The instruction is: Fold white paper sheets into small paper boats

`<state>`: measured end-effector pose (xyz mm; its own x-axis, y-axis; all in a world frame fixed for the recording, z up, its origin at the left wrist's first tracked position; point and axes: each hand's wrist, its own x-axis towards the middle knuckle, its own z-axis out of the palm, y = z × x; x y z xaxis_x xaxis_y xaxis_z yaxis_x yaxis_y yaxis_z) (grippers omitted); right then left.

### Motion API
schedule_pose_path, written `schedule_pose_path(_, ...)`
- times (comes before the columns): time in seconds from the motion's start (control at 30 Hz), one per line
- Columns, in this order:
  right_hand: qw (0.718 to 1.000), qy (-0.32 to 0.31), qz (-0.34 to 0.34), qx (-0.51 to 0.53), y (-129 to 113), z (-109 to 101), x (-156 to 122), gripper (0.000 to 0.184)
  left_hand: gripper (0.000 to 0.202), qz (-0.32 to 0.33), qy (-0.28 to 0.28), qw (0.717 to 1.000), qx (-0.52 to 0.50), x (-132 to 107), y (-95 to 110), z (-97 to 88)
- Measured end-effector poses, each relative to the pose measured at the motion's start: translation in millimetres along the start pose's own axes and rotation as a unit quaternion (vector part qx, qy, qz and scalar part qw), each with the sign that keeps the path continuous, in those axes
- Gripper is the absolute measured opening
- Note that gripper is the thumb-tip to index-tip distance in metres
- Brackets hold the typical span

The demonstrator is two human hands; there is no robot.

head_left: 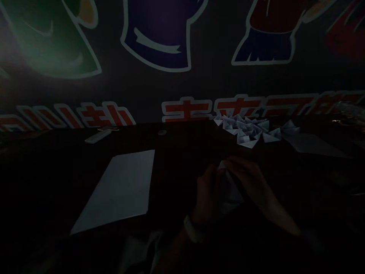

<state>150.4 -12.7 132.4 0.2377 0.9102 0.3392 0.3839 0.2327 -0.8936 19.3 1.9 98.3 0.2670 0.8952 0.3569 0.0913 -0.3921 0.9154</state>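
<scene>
The scene is very dark. Both my hands meet over a small piece of white folded paper (229, 189) low in the middle of the view. My left hand (207, 194), with a pale band at the wrist, closes on the paper's left side. My right hand (251, 180) curls over its top and right side, fingers pinched at the upper corner. Most of the paper is hidden between my fingers.
A flat white sheet of paper (121, 190) lies on the dark table (42, 182) to the left. A pile of several folded white paper shapes (248, 129) sits at the back right. A pale slim object (98, 136) lies at the back left. A painted wall rises behind.
</scene>
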Motion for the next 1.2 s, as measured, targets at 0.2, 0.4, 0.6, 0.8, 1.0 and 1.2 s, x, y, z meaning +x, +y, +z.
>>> schedule_pose_path(0.2,0.998,0.039,-0.011,0.055,1,4,-4,0.019,0.025,0.03,-0.013,0.999,0.021,-4,5,-4.8)
schedule_pose_path(0.4,0.993,0.101,-0.052,0.014,-20,8,-14,0.008,0.024,0.051,-0.01,0.998,0.041,-5,10,-6.4)
schedule_pose_path(0.6,0.989,0.073,-0.126,-0.017,-24,5,-21,0.01,0.023,0.058,0.006,0.997,0.053,-5,13,-7.0)
schedule_pose_path(0.8,0.991,0.03,-0.13,-0.021,-24,1,-19,0.01,0.021,0.065,-0.007,0.996,0.065,-4,15,-10.7)
schedule_pose_path(1.0,0.986,0.043,-0.152,-0.062,-18,1,-12,0.016,0.022,0.078,0.014,0.997,0.0,1,20,-8.2)
schedule_pose_path(1.2,0.974,0.07,-0.192,-0.096,-15,1,-11,0.015,0.014,0.108,0.003,0.979,-0.175,12,28,-8.7)
